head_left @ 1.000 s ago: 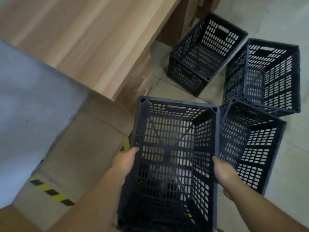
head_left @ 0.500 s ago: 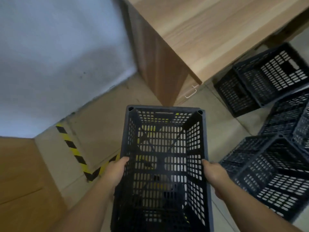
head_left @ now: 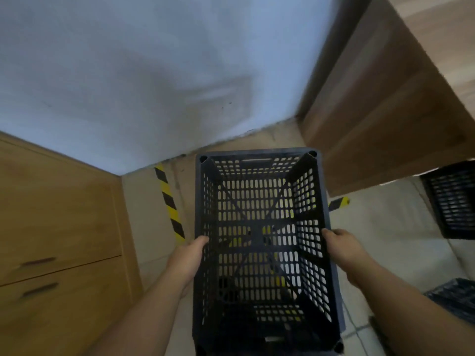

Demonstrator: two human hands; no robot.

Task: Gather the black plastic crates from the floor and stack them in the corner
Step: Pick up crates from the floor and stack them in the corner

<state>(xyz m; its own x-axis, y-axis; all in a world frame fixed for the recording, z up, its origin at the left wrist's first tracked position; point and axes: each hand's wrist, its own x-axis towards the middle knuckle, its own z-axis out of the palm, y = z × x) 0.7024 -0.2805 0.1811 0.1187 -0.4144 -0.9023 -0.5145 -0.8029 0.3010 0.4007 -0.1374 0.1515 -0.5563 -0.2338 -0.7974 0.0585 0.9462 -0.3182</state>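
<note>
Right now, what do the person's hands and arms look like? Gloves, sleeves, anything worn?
Both are bare: no gloves on the left hand or the right hand, no sleeves on either forearm as far as the frame shows. No watch, ring, band or marking is visible.

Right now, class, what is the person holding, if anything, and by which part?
A black plastic crate, held by both hands: the left hand on its left long rim, the right hand on its right long rim.

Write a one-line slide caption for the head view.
Both hands, left and right, carry a black crate toward the corner between wall and striped floor tape.
</note>
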